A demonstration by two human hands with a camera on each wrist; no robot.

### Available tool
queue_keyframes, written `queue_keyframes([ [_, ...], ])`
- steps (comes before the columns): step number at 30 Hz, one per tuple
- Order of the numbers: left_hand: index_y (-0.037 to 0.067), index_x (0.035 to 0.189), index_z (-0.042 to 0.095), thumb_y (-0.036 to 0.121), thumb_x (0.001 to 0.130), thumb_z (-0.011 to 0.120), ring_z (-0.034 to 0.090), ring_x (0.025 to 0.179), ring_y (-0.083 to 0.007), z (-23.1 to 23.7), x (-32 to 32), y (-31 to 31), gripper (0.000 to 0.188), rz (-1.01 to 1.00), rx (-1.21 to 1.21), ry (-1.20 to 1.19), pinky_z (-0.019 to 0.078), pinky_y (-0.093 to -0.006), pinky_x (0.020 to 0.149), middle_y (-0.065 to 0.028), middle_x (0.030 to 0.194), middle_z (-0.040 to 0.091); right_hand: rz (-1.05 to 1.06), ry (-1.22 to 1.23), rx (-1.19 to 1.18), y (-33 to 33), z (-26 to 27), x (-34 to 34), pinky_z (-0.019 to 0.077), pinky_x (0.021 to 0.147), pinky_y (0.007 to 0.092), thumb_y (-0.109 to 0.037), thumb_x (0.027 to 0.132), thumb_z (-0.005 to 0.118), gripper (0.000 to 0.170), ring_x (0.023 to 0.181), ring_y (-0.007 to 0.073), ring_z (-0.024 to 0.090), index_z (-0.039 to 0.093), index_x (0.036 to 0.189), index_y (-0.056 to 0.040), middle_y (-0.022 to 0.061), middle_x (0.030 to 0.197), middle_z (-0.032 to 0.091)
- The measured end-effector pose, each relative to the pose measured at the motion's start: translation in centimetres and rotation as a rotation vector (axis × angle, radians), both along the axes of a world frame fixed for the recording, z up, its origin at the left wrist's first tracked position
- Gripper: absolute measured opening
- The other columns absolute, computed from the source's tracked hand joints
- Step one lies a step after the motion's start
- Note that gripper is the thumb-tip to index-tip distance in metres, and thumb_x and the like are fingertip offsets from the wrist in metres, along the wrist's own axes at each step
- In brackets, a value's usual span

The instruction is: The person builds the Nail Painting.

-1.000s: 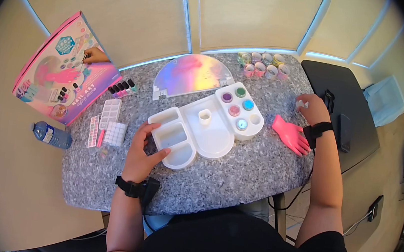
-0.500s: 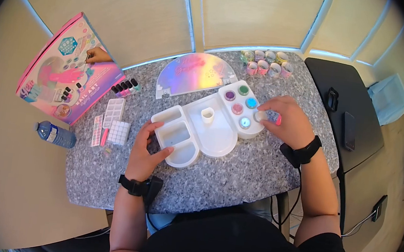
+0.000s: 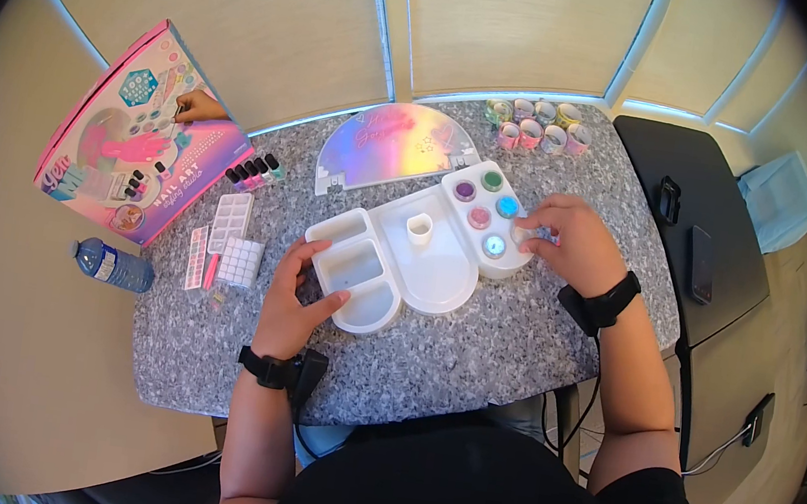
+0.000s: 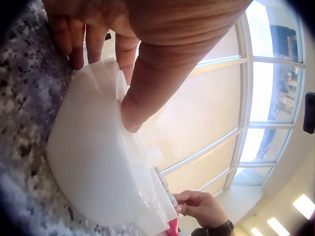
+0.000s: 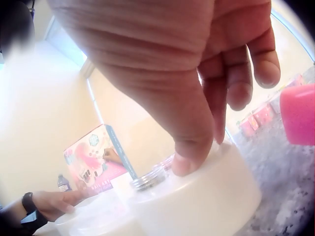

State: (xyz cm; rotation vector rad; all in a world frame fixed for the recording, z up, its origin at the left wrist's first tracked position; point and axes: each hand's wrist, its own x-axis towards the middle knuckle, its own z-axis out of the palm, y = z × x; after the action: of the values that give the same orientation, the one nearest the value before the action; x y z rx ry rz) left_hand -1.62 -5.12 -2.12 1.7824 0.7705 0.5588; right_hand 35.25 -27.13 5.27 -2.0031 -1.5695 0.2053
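Observation:
A white molded tray (image 3: 425,280) with compartments lies on the table. My left hand (image 3: 297,299) grips its left end, thumb on the near rim and fingers on the far side; the left wrist view shows the thumb (image 4: 133,115) over the rim. Over the tray's right section, my right hand (image 3: 576,243) pinches a small pale jar (image 3: 523,235) at the hole on the right edge, largely hidden by the fingers. Several glitter jars, among them a purple one (image 3: 465,191) and a blue one (image 3: 507,207), sit in the other holes. A white ring-shaped post (image 3: 418,229) stands mid-tray.
Behind the tray lies a shiny half-round panel (image 3: 401,151). Tape rolls (image 3: 540,128) are grouped at the back right. On the left are a nail art box (image 3: 145,140), polish bottles (image 3: 254,173), white trays (image 3: 231,221) and a water bottle (image 3: 115,265). A pink piece (image 5: 298,115) is beside my right hand.
My right hand came left from the table's right side, bringing the small jar to the tray's hole. My left hand has kept its grip on the tray.

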Motion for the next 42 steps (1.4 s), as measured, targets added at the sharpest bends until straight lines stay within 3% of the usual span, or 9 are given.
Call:
queue_keyframes([
  [2,0.014,0.156,0.061,0.017,0.087,0.094,0.055,0.153,-0.0317,-0.1,0.0,0.0,0.077,0.01,-0.006,-0.009,0.0402,-0.0488,0.126,-0.0173,0.177,0.044,-0.03,0.047,-0.035,0.0,0.0,-0.1,0.0585,0.096,0.0456,-0.009,0.081,0.093,0.027,0.105,0.0367,0.073,0.087,0.108,-0.0081,0.013,0.105,0.078],
  [4,0.014,0.157,0.061,0.017,0.087,0.094,0.055,0.153,-0.032,0.2,0.0,0.0,0.077,0.015,-0.005,0.001,0.0403,-0.049,0.126,-0.0175,0.177,0.043,-0.017,0.014,0.012,-0.1,-0.4,-0.1,0.057,0.079,0.0411,-0.006,0.081,0.094,0.028,0.084,0.0284,0.069,0.088,0.109,-0.0055,0.0117,0.097,0.073],
  [12,0.014,0.158,0.062,0.018,0.092,0.091,0.054,0.154,-0.0317,0.8,0.0,-0.3,0.073,0.038,0.035,0.011,0.0436,-0.0473,0.125,-0.0162,0.175,0.047,-0.055,-0.059,0.013,-0.2,0.4,-1.8,0.0565,0.082,0.0462,-0.007,0.079,0.092,0.029,0.089,0.0355,0.07,0.086,0.107,-0.0041,0.0144,0.096,0.072],
  [18,0.013,0.153,0.067,0.017,0.108,0.078,0.059,0.142,-0.0215,0.7,-0.8,0.2,0.047,0.239,-0.074,-0.17,0.0536,-0.0391,0.112,-0.0072,0.151,0.065,-0.201,-0.028,-0.081,-0.6,0.3,-2.9,0.0574,0.085,0.0488,-0.01,0.079,0.092,0.025,0.096,0.0382,0.072,0.085,0.102,-0.0052,0.0143,0.098,0.072],
  [26,0.01,0.137,0.078,0.022,0.11,0.075,0.07,0.129,-0.0209,2.4,-8.1,7.2,0.029,0.58,0.28,-0.144,0.0566,-0.0382,0.102,-0.009,0.134,0.078,-0.132,-0.047,-0.025,-2.1,0.1,-4.3,0.0568,0.082,0.0466,-0.007,0.077,0.093,0.027,0.09,0.0366,0.071,0.083,0.101,-0.0017,0.0133,0.098,0.07],
  [30,0.009,0.137,0.077,0.037,0.106,0.078,0.075,0.127,-0.0304,3.4,-8.4,12.6,0.042,0.552,0.446,0.119,0.0572,-0.0455,0.104,-0.0143,0.129,0.082,-0.201,0.067,-0.047,-3.1,-0.1,-5.5,0.0564,0.084,0.0464,-0.004,0.076,0.095,0.031,0.093,0.0342,0.07,0.082,0.103,0.001,0.0119,0.098,0.07],
  [32,0.009,0.138,0.077,0.047,0.102,0.079,0.075,0.128,-0.0364,2.5,-7.5,16.0,0.052,0.429,0.634,0.497,0.0578,-0.05,0.107,-0.0181,0.132,0.081,-0.22,0.09,-0.042,-3.4,-1.0,-5.8,0.0567,0.086,0.0462,-0.004,0.076,0.095,0.032,0.097,0.0334,0.071,0.082,0.105,0.0012,0.012,0.099,0.071],
  [38,0.008,0.139,0.075,0.055,0.098,0.078,0.074,0.128,-0.041,4.1,-1.7,16.3,0.062,0.35,0.634,0.994,0.0579,-0.053,0.111,-0.02,0.135,0.079,-0.189,-0.196,0.093,-5.3,-1.2,-8.5,0.0546,0.109,0.0479,-0.006,0.08,0.094,0.056,0.128,0.0388,0.067,0.079,0.133,-0.0054,0.0169,0.137,0.071],
  [42,0.01,0.146,0.069,0.047,0.094,0.085,0.074,0.127,-0.0411,3.4,-1.1,16.1,0.066,0.372,0.676,0.848,0.0586,-0.0531,0.108,-0.0209,0.134,0.079,-0.15,-0.094,0.067,-5.2,-1.2,-10.1,0.0474,0.125,0.0513,-0.007,0.081,0.093,0.07,0.148,0.0448,0.057,0.072,0.148,-0.0102,0.0191,0.165,0.059],
])
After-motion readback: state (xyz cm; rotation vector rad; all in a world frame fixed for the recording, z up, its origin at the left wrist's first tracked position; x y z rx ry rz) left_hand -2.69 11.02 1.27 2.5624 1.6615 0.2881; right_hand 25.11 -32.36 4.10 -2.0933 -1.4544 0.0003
